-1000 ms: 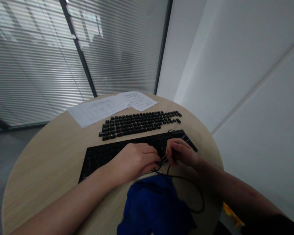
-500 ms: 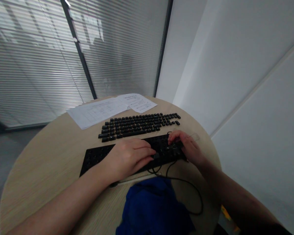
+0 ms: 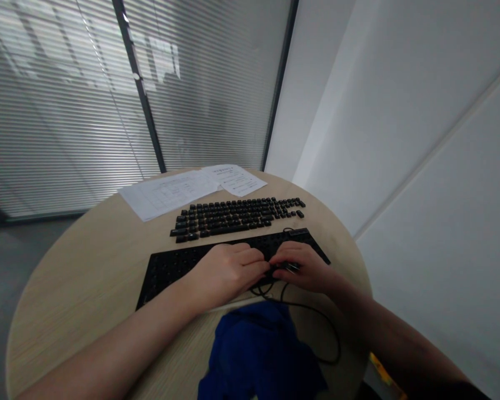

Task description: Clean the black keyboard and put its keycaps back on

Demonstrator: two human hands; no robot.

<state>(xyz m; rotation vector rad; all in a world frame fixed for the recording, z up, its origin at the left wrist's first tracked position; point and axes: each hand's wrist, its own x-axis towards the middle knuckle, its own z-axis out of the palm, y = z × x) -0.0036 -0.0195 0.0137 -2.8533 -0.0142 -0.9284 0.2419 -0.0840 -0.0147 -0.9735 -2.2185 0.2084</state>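
A black keyboard base [image 3: 170, 272] without its keycaps lies across the round wooden table. My left hand [image 3: 231, 272] rests over its middle, fingers bent together around something I cannot make out. Close beside it on the right, my right hand [image 3: 302, 265] is curled, its fingertips meeting those of my left hand. Something thin and shiny shows at the right fingers, too small to name. Loose black keycaps [image 3: 229, 214] lie in keyboard-like rows just beyond the base.
White printed papers [image 3: 170, 191] lie at the table's [image 3: 79, 266] far side. A blue cloth [image 3: 258, 350] is bunched at the near edge, with a black cable [image 3: 316, 314] looping past its right. Window blinds [image 3: 66, 122] and a white wall [image 3: 420, 111] stand behind.
My right hand has moved left and nearer, from the base's right part to my left hand, and its fingers have closed. My left hand has shifted slightly right. The view has tilted a little.
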